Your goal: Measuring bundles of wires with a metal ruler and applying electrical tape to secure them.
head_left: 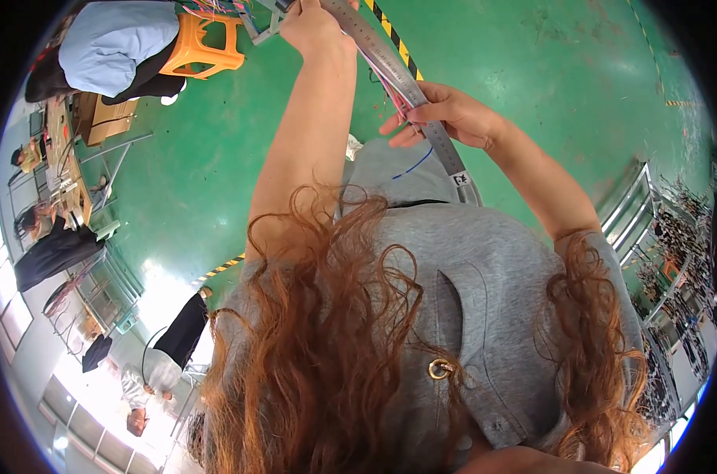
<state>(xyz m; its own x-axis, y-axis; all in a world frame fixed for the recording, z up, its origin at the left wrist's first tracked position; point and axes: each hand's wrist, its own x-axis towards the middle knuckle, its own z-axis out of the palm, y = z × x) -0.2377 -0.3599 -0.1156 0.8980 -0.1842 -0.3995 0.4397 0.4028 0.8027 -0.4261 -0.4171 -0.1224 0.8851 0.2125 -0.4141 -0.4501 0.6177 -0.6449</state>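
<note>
A long steel ruler [378, 49] runs slantwise from the upper edge down to my lap, with a pale label at its near end. Pink, red and white wires [392, 85] lie along its left side. At the upper edge, my left hand [313, 33] is closed beside the ruler's far part; its fingertips are partly cut off, so what they grip is unclear. My right hand [447, 114] has its thumb over the ruler and fingers beneath, closed around the wires. A loose blue wire [414, 165] hangs below that hand, over my grey clothing.
A person in a light blue top [120, 46] sits by an orange stool [207, 46] at the upper left. Other people and workbenches [73, 166] line the left side. At the right, a metal rack [633, 201] stands near many dark cables. Yellow-black tape [394, 35] marks the green floor.
</note>
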